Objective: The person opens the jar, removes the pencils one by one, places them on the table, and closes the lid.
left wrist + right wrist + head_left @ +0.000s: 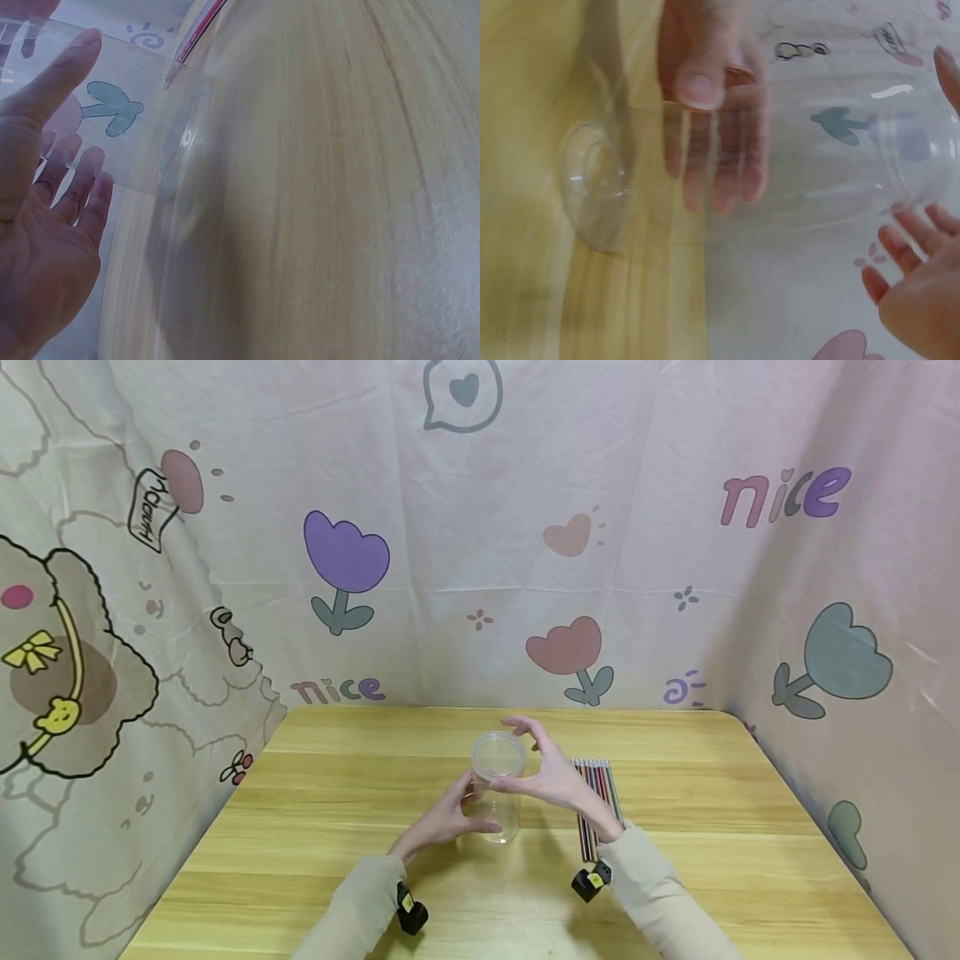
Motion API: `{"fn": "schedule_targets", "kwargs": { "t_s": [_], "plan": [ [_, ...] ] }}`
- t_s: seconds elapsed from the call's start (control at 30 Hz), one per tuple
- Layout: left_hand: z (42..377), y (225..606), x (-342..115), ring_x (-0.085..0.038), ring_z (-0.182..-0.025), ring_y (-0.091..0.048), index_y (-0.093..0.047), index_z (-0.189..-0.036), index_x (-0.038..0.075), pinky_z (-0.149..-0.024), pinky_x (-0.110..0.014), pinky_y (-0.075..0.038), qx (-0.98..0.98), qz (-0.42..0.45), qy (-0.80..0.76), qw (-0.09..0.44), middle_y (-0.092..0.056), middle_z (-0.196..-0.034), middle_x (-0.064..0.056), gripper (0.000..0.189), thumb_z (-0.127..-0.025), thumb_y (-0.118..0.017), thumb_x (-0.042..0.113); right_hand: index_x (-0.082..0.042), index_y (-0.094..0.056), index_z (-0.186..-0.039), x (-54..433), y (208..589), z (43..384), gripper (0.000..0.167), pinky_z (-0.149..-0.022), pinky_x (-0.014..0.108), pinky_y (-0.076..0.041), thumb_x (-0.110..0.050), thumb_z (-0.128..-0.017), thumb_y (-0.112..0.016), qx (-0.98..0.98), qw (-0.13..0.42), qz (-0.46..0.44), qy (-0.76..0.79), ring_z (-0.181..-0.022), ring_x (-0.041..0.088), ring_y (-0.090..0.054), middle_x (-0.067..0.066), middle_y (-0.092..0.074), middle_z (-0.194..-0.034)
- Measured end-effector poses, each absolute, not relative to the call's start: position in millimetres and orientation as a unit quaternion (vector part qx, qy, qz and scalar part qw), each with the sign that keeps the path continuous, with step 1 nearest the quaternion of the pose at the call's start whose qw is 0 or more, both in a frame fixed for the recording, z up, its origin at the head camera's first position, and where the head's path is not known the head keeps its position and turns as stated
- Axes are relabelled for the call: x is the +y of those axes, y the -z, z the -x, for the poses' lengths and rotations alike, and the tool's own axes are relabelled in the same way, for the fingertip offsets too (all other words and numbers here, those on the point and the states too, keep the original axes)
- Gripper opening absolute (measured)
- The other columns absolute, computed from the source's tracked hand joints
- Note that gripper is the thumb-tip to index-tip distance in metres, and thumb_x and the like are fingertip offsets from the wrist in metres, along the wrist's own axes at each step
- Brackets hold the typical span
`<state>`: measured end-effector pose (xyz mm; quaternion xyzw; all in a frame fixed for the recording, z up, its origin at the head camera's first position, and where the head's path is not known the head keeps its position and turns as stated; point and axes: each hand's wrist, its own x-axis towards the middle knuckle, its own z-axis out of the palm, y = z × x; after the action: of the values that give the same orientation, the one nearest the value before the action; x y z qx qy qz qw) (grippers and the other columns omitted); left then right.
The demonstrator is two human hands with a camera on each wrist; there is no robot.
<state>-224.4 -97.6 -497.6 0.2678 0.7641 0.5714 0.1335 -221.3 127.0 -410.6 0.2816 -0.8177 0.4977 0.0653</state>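
A clear plastic jar [501, 810] stands upright, or nearly so, close over the wooden table. My left hand [448, 814] holds it low down, thumb on the near side and fingers round the far side. Through the clear wall those fingers [724, 172] show in the right wrist view. My right hand [551, 772] arches around the top rim of the jar, fingers spread wide. Its thumb overlaps the wall just below the rim, while the other fingertips sit beyond the far edge. In the left wrist view the jar's round base [184, 142] faces the table.
Right of the jar, several coloured pencils [588, 793] lie side by side, partly under the right forearm. The wooden table [300, 827] reaches back to a printed curtain [465, 543]. A small black camera is strapped on each wrist.
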Motion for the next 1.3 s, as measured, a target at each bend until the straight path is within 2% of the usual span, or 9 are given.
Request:
{"fn": "schedule_targets", "kwargs": {
  "t_s": [0.17, 0.3, 0.4, 0.63, 0.87, 1.0, 1.13, 1.2, 1.3],
  "plan": [
    [224.7, 498.0, -97.8, -0.043, -0.148, -0.035, -0.02, -0.16, 0.018, -0.122, -0.062, -0.03, 0.764, -0.266, -0.572, 0.134, -0.033, -0.162, -0.017, 0.101, -0.082, -0.084, 0.017, -0.014, -0.04, -0.153, 136.7, 405.0, 224.5, 0.084, -0.107, 0.048, -0.04, -0.015, -0.081, -0.083, -0.784, 0.031, -0.351, -0.511, -0.14, 0.027, -0.042, 0.008, -0.044, -0.158],
    [224.6, 497.7, -97.9, -0.042, -0.148, -0.035, -0.019, -0.161, 0.018, -0.122, -0.061, -0.031, 0.765, -0.27, -0.57, 0.134, -0.033, -0.162, -0.018, 0.101, -0.082, -0.084, 0.018, -0.008, -0.041, -0.152, 140.4, 404.1, 228.0, 0.073, -0.115, 0.048, -0.034, -0.007, -0.088, -0.075, -0.755, -0.011, -0.389, -0.528, -0.139, 0.023, -0.044, 0.011, -0.042, -0.16],
    [224.8, 497.7, -97.8, -0.042, -0.148, -0.035, -0.019, -0.161, 0.019, -0.122, -0.061, -0.031, 0.764, -0.272, -0.569, 0.135, -0.032, -0.163, -0.017, 0.101, -0.083, -0.084, 0.019, -0.007, -0.042, -0.152, 140.8, 404.1, 229.4, 0.07, -0.116, 0.049, -0.034, -0.006, -0.089, -0.073, -0.75, -0.023, -0.397, -0.528, -0.134, 0.021, -0.048, 0.012, -0.045, -0.158],
    [224.7, 497.1, -97.9, -0.041, -0.149, -0.035, -0.018, -0.161, 0.02, -0.122, -0.061, -0.03, 0.765, -0.267, -0.57, 0.137, -0.032, -0.163, -0.016, 0.102, -0.083, -0.084, 0.019, -0.012, -0.052, -0.145, 136.0, 404.9, 227.7, 0.069, -0.1, 0.032, -0.042, -0.015, -0.083, -0.081, -0.788, 0.037, -0.364, -0.496, -0.131, 0.019, -0.052, 0.008, -0.056, -0.149],
    [224.5, 496.7, -98.5, -0.041, -0.15, -0.032, -0.019, -0.161, 0.019, -0.123, -0.06, -0.029, 0.765, -0.266, -0.57, 0.137, -0.03, -0.164, -0.015, 0.101, -0.083, -0.083, 0.019, -0.009, -0.056, -0.141, 127.3, 410.8, 225.4, 0.075, -0.097, 0.028, -0.045, -0.015, -0.073, -0.088, -0.792, 0.096, -0.335, -0.501, -0.121, 0.025, -0.055, 0.012, -0.058, -0.138],
    [224.7, 497.1, -98.3, -0.041, -0.15, -0.032, -0.018, -0.161, 0.019, -0.123, -0.06, -0.03, 0.765, -0.269, -0.57, 0.136, -0.031, -0.164, -0.014, 0.101, -0.083, -0.083, 0.018, -0.01, -0.051, -0.145, 126.0, 411.3, 225.0, 0.084, -0.097, 0.028, -0.044, -0.017, -0.071, -0.09, -0.798, 0.1, -0.33, -0.494, -0.122, 0.026, -0.054, 0.015, -0.055, -0.138],
    [225.1, 497.5, -98.0, -0.04, -0.149, -0.033, -0.02, -0.16, 0.019, -0.123, -0.06, -0.03, 0.764, -0.27, -0.57, 0.135, -0.032, -0.163, -0.015, 0.101, -0.082, -0.084, 0.018, -0.012, -0.045, -0.15, 129.8, 408.1, 225.1, 0.086, -0.104, 0.035, -0.042, -0.017, -0.075, -0.087, -0.796, 0.06, -0.343, -0.494, -0.134, 0.029, -0.048, 0.013, -0.047, -0.151],
    [225.1, 497.6, -97.8, -0.04, -0.149, -0.034, -0.02, -0.16, 0.02, -0.123, -0.06, -0.03, 0.763, -0.27, -0.571, 0.135, -0.034, -0.163, -0.015, 0.101, -0.082, -0.084, 0.018, -0.009, -0.041, -0.152, 133.0, 406.5, 226.3, 0.084, -0.114, 0.045, -0.037, -0.013, -0.08, -0.083, -0.779, 0.027, -0.362, -0.511, -0.142, 0.033, -0.04, 0.015, -0.04, -0.158],
    [225.5, 497.8, -97.5, -0.04, -0.149, -0.035, -0.02, -0.16, 0.021, -0.122, -0.06, -0.031, 0.762, -0.272, -0.572, 0.134, -0.035, -0.162, -0.015, 0.101, -0.082, -0.084, 0.018, -0.006, -0.038, -0.154, 137.3, 404.9, 228.9, 0.077, -0.123, 0.061, -0.023, -0.005, -0.086, -0.075, -0.747, -0.025, -0.387, -0.54, -0.151, 0.036, -0.029, 0.017, -0.033, -0.163]
  ]
}}
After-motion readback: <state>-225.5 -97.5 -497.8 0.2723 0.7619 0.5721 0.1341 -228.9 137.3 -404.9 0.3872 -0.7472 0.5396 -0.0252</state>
